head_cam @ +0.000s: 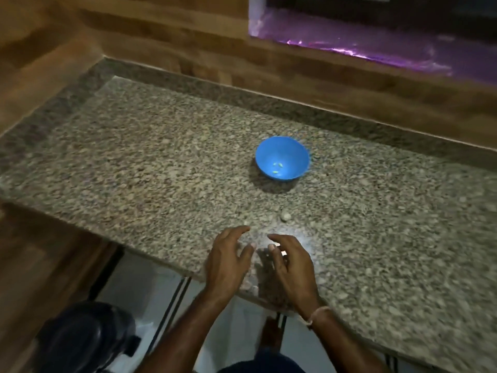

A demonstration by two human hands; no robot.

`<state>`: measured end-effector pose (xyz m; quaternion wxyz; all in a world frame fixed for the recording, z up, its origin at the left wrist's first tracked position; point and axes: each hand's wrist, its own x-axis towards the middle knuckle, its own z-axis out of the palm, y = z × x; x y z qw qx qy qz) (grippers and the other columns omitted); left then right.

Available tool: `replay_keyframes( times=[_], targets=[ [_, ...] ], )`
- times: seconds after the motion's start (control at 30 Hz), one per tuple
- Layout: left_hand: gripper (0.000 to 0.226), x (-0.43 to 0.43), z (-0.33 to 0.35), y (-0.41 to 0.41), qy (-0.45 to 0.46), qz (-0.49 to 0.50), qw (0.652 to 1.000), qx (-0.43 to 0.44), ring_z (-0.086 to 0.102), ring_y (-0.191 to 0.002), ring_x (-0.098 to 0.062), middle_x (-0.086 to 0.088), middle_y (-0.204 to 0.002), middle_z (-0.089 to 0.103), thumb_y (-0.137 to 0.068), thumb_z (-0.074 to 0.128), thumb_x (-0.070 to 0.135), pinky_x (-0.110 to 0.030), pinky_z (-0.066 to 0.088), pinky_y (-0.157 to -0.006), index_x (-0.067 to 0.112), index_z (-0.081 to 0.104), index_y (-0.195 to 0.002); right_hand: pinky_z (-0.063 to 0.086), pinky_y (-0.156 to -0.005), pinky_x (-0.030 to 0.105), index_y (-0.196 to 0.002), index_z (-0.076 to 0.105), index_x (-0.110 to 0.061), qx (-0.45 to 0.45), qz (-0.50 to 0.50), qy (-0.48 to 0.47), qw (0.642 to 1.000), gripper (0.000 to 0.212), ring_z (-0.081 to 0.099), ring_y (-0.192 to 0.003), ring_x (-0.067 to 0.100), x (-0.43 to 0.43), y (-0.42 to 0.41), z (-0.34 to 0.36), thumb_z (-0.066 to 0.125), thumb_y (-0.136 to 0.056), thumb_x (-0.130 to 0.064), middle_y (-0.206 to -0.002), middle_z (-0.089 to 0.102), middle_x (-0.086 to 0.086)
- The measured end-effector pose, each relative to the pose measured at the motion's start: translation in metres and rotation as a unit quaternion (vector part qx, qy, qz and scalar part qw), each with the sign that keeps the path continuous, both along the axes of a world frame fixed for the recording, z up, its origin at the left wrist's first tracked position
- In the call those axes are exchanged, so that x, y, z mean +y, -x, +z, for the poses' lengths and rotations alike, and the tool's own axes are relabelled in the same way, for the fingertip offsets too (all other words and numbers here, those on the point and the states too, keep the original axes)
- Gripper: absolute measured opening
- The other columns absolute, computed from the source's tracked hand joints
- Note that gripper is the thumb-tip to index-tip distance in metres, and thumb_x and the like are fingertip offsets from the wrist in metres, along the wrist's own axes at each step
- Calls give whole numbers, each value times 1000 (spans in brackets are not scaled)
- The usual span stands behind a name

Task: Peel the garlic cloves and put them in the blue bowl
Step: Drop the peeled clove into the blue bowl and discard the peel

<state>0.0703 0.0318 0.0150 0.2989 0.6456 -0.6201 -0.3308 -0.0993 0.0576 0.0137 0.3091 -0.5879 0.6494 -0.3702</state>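
Already two small pale-green cloves (277, 168) lie at the bottom of the blue bowl (285, 150), which stands upright on the speckled granite tabletop (161, 157), right of centre and towards the far side. A loose clove (285, 217), pale and rounded, sits alone on the stone nearer the person, between the bowl and the hands; whether it is peeled cannot be told through the blur.

Both hands hover over the near edge of the tabletop, close together but apart. The left hand (228, 261) has its fingers (236, 231) spread and relaxed and holds nothing. The right hand (294, 265) has its fingers (279, 238) loosely curved inward towards the left hand. A small bright patch shows by their tips, but the frame is too blurred to tell whether it is a clove or a scrap of skin, or whether the hand has hold of it at all. A bright pool of light falls on the stone just beyond the right hand. A thin cord (316, 316) circles the right wrist.

Wood panelling (161, 30) rises behind and to the left of the tabletop. At far right an opening (376, 41) glows purple along its sill. Below the near edge, pale floor (150, 292) shows, with a dark rounded object (86, 337) at near left that cannot be made out.
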Motion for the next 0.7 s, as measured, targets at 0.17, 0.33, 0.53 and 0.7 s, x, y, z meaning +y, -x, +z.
replay_keyframes(
  times=[0.17, 0.33, 0.53, 0.7],
  targets=[
    [40, -47, -22, 14, -24, 33, 997, -58, 62, -113, -24, -5, -124, 63, -91, 74, 19, -40, 53, -96, 16, 65, -130, 57, -92, 41, -140, 60, -18, 67, -33, -35, 997, 41, 67, -114, 20, -35, 45, -23, 70, -100, -21, -130, 62, -1],
    [18, -79, -43, 14, -28, 9, 992, -122, 61, -89, -19, 1, -95, 61, -89, 71, 5, -33, 50, -74, 21, 66, -96, 46, -86, 39, -143, 53, -14, 188, -30, -134, 973, 64, 48, -124, 32, -69, 55, -30, 83, -89, -28, -135, 52, 8],
    [28, -94, -39, 10, -11, -48, 996, -78, 59, -83, -13, 4, -92, 62, -95, 57, -2, -28, 43, -70, 24, 66, -90, 40, -82, 33, -134, 56, -19, 193, -70, -135, 969, 54, 42, -119, 26, -73, 45, -29, 84, -88, -22, -135, 44, 2],
    [21, -141, 14, 34, 52, -48, 996, 52, 63, -82, -14, 4, -93, 64, -99, 61, 4, -26, 49, -67, 23, 69, -94, 43, -86, 35, -135, 55, -22, 171, -95, -139, 971, 57, 40, -119, 24, -75, 41, -31, 86, -86, -20, -136, 43, -1]
  ],
)
